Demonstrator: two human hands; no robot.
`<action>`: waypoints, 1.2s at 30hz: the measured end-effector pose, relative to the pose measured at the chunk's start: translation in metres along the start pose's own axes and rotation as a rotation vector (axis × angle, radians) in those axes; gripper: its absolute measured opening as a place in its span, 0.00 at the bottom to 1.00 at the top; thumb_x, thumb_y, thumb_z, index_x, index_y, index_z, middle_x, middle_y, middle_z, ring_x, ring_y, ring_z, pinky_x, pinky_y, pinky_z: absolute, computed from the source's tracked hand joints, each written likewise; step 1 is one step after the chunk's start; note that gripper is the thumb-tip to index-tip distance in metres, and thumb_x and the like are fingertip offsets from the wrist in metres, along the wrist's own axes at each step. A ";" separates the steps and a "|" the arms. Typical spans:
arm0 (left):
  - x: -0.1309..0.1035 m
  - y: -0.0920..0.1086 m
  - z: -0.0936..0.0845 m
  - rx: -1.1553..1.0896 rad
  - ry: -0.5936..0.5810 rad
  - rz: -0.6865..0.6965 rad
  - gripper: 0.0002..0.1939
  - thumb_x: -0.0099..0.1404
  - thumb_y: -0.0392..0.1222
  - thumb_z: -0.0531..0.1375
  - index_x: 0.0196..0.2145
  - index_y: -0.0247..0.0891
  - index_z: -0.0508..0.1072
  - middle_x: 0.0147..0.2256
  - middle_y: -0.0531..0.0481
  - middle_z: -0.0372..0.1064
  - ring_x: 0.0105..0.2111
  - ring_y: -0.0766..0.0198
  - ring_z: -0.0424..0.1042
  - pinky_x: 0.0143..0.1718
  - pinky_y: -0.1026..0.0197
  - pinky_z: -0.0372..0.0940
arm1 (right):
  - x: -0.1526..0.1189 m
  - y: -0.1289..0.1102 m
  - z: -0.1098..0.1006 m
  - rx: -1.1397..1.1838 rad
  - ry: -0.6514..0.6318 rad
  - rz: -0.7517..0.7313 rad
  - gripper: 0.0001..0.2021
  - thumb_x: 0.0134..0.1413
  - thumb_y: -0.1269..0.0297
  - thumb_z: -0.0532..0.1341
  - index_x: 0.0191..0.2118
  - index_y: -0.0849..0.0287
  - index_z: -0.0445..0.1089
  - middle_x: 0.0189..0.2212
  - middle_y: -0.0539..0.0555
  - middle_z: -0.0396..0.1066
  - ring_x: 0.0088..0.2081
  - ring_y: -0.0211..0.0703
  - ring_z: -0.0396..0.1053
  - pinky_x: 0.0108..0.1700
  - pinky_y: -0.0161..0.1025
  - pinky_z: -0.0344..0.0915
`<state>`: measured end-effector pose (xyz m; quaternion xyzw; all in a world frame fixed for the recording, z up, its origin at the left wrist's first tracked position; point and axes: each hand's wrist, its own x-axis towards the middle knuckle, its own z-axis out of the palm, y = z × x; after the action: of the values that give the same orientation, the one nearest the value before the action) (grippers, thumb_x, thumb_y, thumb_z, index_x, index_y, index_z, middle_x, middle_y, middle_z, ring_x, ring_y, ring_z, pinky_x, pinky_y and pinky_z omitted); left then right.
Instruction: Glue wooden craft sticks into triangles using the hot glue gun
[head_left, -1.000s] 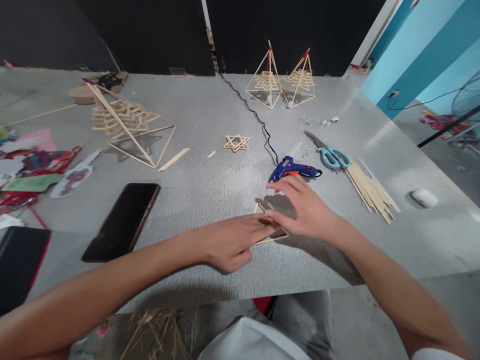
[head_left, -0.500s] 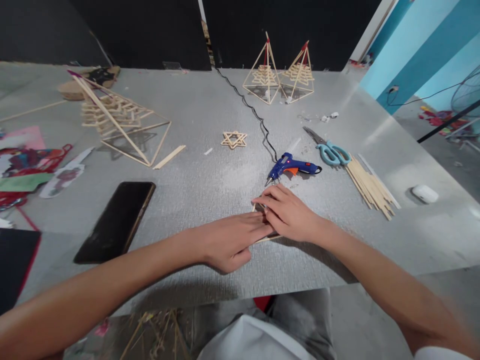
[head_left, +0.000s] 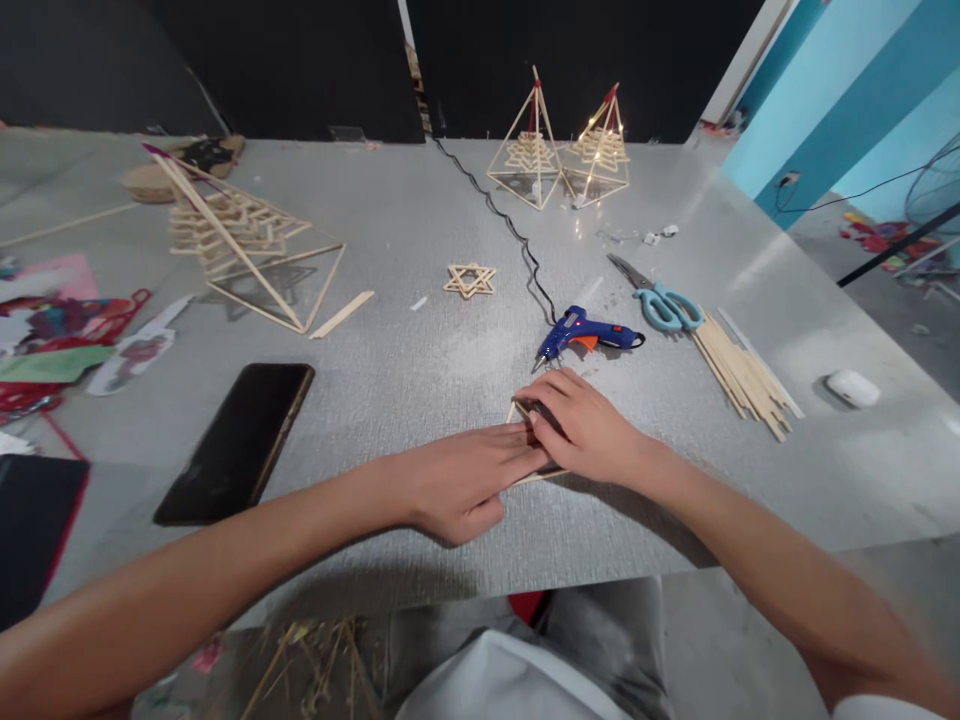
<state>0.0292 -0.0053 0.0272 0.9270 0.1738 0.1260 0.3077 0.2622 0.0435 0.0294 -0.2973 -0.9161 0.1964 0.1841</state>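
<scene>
A small frame of thin wooden sticks (head_left: 538,478) lies on the table under both my hands; its shape is partly covered. From the left, my left hand (head_left: 469,480) holds it down with fingers extended close together, their tips beside my right fingers. My right hand (head_left: 589,425) has its fingers bent over the frame's far side, thumb against the sticks near the left fingertips. Just beyond rests a blue glue gun (head_left: 574,330), nozzle pointing towards my hands. Farther off lies a six-pointed star of sticks (head_left: 470,281).
Blue-handled scissors (head_left: 667,305) touch a bundle of flat sticks (head_left: 742,375) at right, near a white case (head_left: 852,388). A phone (head_left: 236,440) lies left. Stick pyramids stand at back left (head_left: 247,240) and back centre (head_left: 525,150); another (head_left: 600,150) carries lit lights. A black cable (head_left: 495,205) runs backward.
Small lights on the rear right pyramid have come on. My right fingers have shifted slightly, baring more of the frame's upper corner; my left hand stays in place.
</scene>
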 end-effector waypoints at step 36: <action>-0.001 -0.001 0.002 0.030 -0.013 -0.015 0.42 0.64 0.33 0.56 0.75 0.31 0.54 0.71 0.28 0.62 0.74 0.39 0.61 0.75 0.35 0.58 | 0.002 0.006 -0.001 0.060 -0.021 0.013 0.14 0.70 0.69 0.56 0.54 0.59 0.75 0.49 0.62 0.74 0.53 0.56 0.71 0.59 0.58 0.70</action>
<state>0.0283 -0.0062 0.0247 0.9309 0.1807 0.1150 0.2958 0.2640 0.0497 0.0281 -0.2952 -0.9098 0.2283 0.1819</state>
